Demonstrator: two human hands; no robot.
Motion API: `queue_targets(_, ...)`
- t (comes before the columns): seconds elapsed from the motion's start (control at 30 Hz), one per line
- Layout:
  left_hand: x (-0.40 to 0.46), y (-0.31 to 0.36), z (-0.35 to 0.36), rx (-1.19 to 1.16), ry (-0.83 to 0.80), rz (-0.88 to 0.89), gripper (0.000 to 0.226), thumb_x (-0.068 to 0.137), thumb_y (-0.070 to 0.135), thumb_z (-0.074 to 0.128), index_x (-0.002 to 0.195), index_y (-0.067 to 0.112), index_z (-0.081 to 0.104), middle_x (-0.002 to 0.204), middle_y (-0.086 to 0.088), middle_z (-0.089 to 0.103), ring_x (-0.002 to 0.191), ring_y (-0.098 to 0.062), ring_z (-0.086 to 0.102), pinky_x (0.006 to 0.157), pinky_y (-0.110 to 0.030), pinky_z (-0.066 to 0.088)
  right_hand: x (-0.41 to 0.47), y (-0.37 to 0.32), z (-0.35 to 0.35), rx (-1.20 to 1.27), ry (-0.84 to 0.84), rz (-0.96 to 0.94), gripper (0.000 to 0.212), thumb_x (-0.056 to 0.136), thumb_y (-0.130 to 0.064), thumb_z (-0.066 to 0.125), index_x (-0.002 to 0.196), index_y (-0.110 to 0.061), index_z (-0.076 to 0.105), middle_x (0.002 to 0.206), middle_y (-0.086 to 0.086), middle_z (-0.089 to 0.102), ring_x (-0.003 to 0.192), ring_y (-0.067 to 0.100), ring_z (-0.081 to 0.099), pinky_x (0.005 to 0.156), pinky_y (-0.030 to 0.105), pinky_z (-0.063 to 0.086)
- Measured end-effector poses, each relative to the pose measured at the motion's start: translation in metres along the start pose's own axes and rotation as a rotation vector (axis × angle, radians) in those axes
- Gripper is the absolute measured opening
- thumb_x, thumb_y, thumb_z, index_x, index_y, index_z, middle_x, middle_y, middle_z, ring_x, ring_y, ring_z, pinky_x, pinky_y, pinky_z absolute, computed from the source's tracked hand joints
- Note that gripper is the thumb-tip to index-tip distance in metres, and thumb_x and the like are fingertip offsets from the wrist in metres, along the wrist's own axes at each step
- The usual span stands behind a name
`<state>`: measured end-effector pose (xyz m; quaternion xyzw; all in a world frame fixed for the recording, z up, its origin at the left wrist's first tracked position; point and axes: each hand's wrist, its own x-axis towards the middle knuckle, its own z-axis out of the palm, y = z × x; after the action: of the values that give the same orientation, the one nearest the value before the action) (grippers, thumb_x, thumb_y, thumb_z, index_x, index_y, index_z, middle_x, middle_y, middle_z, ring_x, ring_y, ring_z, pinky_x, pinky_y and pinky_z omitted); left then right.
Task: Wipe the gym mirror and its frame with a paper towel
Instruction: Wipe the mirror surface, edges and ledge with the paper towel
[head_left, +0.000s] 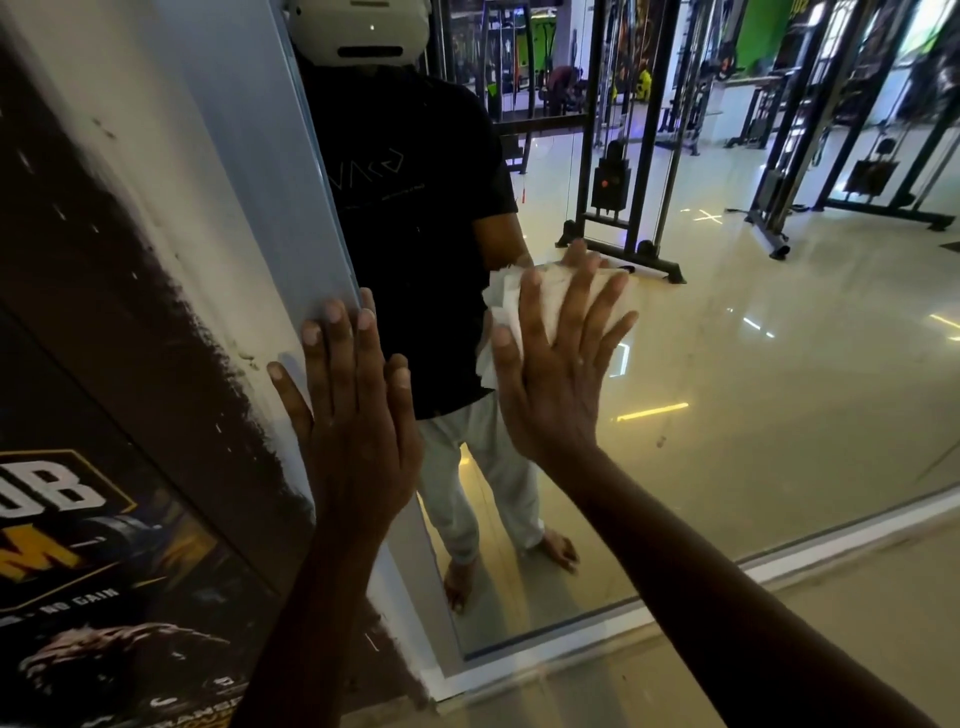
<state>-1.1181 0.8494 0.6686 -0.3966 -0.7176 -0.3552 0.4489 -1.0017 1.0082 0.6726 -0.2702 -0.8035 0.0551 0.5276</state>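
While the paper towel (524, 306) sits crumpled and white against the mirror (753, 389), the right hand (556, 364) is flat on top of it, fingers straight and fanned, pressing it to the glass. Bunched edges of the towel poke out to the left of the fingers. That puts the towel just right of the mirror's left edge, about mid-height in view.

Over to the left hand (353, 410) now: open too, fingers straight and pointing up, palm laid on the pale frame (291, 197) that runs up the mirror's left side. Its fingertips straddle the line where frame meets glass. The two hands are near each other but apart.

Along the bottom, the frame carries on as a white strip (675, 608) above the tan floor (857, 597).

In the glass, the person's reflection (415, 234) shows a dark shirt, light trousers, bare feet and a white headset. Behind it, reflected black cable machines (618, 171) stand on a glossy floor, with a green wall (763, 31) far back.

Left of the frame, a dark poster (93, 467) with yellow and white lettering covers the wall (78, 62), ragged along its upper edge.
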Motion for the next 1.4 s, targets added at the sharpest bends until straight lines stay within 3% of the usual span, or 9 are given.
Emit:
queue_targets(0.07,-0.001,-0.001,-0.002,-0.004,-0.018,0.006,0.065,0.114,0.024,0.050,0.172,0.010,0.023,0.178,-0.015,0.019,0.169,-0.028,0.007,0.134,-0.064,0.005,-0.002,-0.020,0.006,-0.009,-0.021,0.014,0.072,0.114,-0.053,0.034,0.175,-0.036,-0.001,0.180,0.013,-0.023,0.166,0.051,-0.016,0.130,0.075,-0.005)
queue_targets(0.27,0.000,-0.001,-0.005,-0.044,-0.025,0.007,0.060,0.115,0.023,0.042,0.171,0.009,0.024,0.178,-0.015,0.018,0.169,-0.025,0.001,0.135,-0.061,0.004,-0.040,0.012,0.012,-0.212,-0.236,-0.439,0.071,0.114,-0.060,0.043,0.174,-0.039,0.012,0.182,0.008,-0.023,0.167,0.043,-0.018,0.129,0.079,0.005)
queue_targets(0.43,-0.005,-0.007,-0.008,-0.039,-0.012,0.007,0.061,0.115,0.022,0.040,0.172,0.011,0.019,0.178,-0.015,0.020,0.168,-0.028,0.005,0.135,-0.060,0.007,-0.007,-0.015,0.006,-0.061,-0.049,-0.065,0.069,0.116,-0.056,0.031,0.175,-0.030,0.008,0.180,0.015,-0.012,0.167,0.048,-0.014,0.132,0.071,-0.007)
queue_targets(0.67,-0.009,-0.011,-0.012,-0.059,-0.045,0.019,0.062,0.115,0.020,0.043,0.172,0.014,0.019,0.179,-0.008,0.011,0.168,-0.026,0.003,0.136,-0.059,0.007,-0.087,0.022,0.038,-0.308,-0.258,-0.606,0.066,0.113,-0.058,0.052,0.172,-0.040,0.029,0.183,0.008,0.008,0.170,0.040,-0.005,0.131,0.072,-0.002)
queue_targets(0.83,-0.012,-0.013,-0.012,-0.048,-0.060,0.009,0.062,0.115,0.021,0.043,0.172,0.013,0.019,0.179,-0.015,0.020,0.168,-0.025,0.001,0.136,-0.059,0.007,-0.051,-0.004,0.031,-0.154,-0.108,-0.172,0.069,0.114,-0.059,0.040,0.174,-0.033,0.017,0.182,0.016,-0.001,0.167,0.046,-0.013,0.131,0.072,-0.006)
queue_targets(0.9,-0.013,-0.012,-0.010,-0.056,-0.059,-0.003,0.062,0.116,0.020,0.043,0.172,0.012,0.018,0.178,-0.018,0.023,0.168,-0.025,0.001,0.135,-0.060,0.008,-0.075,-0.006,0.042,-0.190,-0.182,-0.282,0.070,0.114,-0.059,0.045,0.174,-0.037,0.015,0.182,0.015,0.001,0.167,0.046,-0.015,0.131,0.074,-0.003)
queue_targets(1.03,-0.023,-0.012,-0.006,-0.052,-0.067,-0.003,0.064,0.116,0.022,0.043,0.172,0.014,0.015,0.178,-0.019,0.024,0.168,-0.025,-0.001,0.135,-0.060,0.009,-0.099,0.031,0.044,-0.315,-0.246,-0.583,0.068,0.113,-0.057,0.051,0.172,-0.040,0.023,0.180,0.009,0.016,0.165,0.044,0.011,0.131,0.073,0.003)
queue_targets(1.2,-0.038,-0.015,-0.007,-0.009,-0.113,-0.006,0.067,0.114,0.018,0.053,0.171,0.012,0.020,0.178,-0.011,0.012,0.169,-0.023,-0.005,0.136,-0.059,0.007,-0.076,0.004,0.035,-0.137,-0.140,-0.216,0.066,0.114,-0.058,0.044,0.172,-0.033,0.024,0.180,0.016,0.008,0.167,0.044,-0.011,0.131,0.074,-0.001)
queue_targets(1.4,-0.057,-0.013,-0.006,-0.009,-0.177,-0.029,0.068,0.114,0.021,0.052,0.172,0.016,0.016,0.180,-0.006,0.005,0.169,-0.024,-0.005,0.136,-0.058,0.004,-0.111,0.019,0.045,-0.237,-0.258,-0.358,0.062,0.116,-0.059,0.041,0.172,-0.038,0.025,0.183,0.013,0.010,0.168,0.042,-0.011,0.132,0.072,0.003)
